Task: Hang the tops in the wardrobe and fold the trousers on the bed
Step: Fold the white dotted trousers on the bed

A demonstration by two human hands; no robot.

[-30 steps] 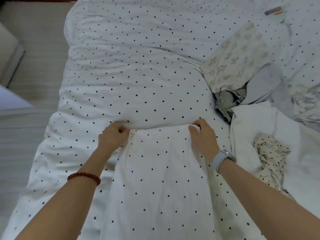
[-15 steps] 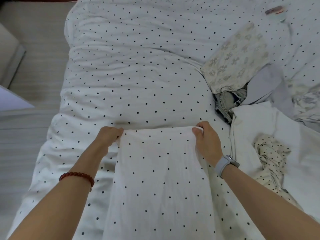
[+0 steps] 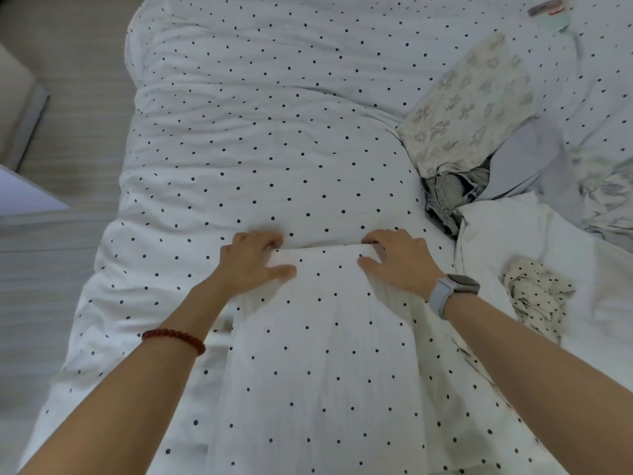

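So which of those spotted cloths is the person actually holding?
The long white dotted garment in the middle, with the left hand and right hand at its far corners. The crumpled cream dotted piece lies untouched to the right.

Single head-worn wide-angle view, looking steeply down along both forearms. Close range; bed (image 3: 274, 132) fills frame, floor (image 3: 68, 97) at left edge.

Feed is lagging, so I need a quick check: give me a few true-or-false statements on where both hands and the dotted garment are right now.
1. Both hands grip the far edge of the dotted garment. True.
2. The left hand wears the watch. False: it is on the right wrist, behind the right hand.
3. The garment lies on the bed. True.
4. The beige patterned garment lies left of the hands. False: far right.
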